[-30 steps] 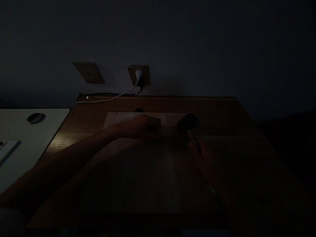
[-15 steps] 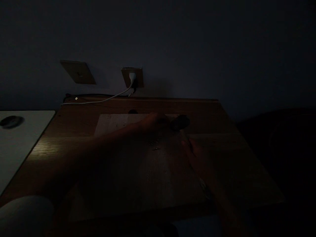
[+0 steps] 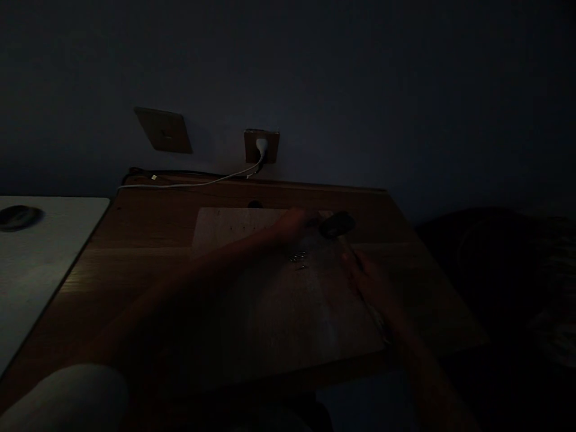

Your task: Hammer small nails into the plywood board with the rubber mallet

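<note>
The picture is very dark. My right hand (image 3: 366, 279) is wrapped round the pale handle of a hammer (image 3: 337, 225) with a thick, dark head. That head is close beside the fingers of my left hand (image 3: 294, 225), near the far edge of a light wooden board (image 3: 279, 318). The left fingers are bent together in a pinch; whatever is between them is lost in shadow. Several small nails (image 3: 297, 257) lie on the board just below my left hand. A few small dark spots show near the board's far left corner.
The board lies on a brown wooden table (image 3: 148, 234) against the wall. A white cable (image 3: 189, 185) runs along the table's back to a wall outlet (image 3: 261, 147). At left is a white surface (image 3: 58, 240) with a dark round object (image 3: 20, 218) on it.
The view has shifted, so the outlet and board appear farther right. Both hands keep about the same place over the board, the hammer head still beside my left fingers.
</note>
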A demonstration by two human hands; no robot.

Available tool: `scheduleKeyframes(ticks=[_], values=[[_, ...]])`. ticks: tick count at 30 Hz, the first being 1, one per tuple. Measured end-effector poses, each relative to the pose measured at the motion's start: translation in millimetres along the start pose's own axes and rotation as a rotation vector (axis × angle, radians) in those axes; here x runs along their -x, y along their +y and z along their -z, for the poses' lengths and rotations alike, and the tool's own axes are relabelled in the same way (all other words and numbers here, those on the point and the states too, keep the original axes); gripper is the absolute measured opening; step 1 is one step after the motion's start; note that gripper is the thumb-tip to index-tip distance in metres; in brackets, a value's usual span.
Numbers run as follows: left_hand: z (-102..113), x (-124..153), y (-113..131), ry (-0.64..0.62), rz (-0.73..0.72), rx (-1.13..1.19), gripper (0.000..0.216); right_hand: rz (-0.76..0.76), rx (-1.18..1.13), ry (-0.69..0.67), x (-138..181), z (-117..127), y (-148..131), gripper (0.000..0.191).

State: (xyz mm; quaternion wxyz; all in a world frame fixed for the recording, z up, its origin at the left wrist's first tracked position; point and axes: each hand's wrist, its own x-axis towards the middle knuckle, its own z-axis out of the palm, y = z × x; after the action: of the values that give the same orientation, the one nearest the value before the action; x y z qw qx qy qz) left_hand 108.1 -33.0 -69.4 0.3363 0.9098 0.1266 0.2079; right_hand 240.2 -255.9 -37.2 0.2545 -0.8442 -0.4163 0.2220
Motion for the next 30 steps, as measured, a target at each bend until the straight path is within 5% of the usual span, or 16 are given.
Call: scheduleKeyframes(ticks=[12,20,25,30], values=[[-2,3,5,-0.055,-0.002,-0.134,0.024,-0.001,0.006,0.017,0,1,-1,0.053],[-8,-4,-2,-0.018,0.021,-0.022,0.018,0.044,0.026,0.051,-3,-1,3,0.052],[-8,-4,-4,0.017,0.024,0.039,0.022,-0.018,-0.107,-0.058,-8,1,-1,0.053],[-9,-1,-4,0.017,0.049,0.045,0.032,0.023,-0.084,0.079,-3,9,-13,0.047]])
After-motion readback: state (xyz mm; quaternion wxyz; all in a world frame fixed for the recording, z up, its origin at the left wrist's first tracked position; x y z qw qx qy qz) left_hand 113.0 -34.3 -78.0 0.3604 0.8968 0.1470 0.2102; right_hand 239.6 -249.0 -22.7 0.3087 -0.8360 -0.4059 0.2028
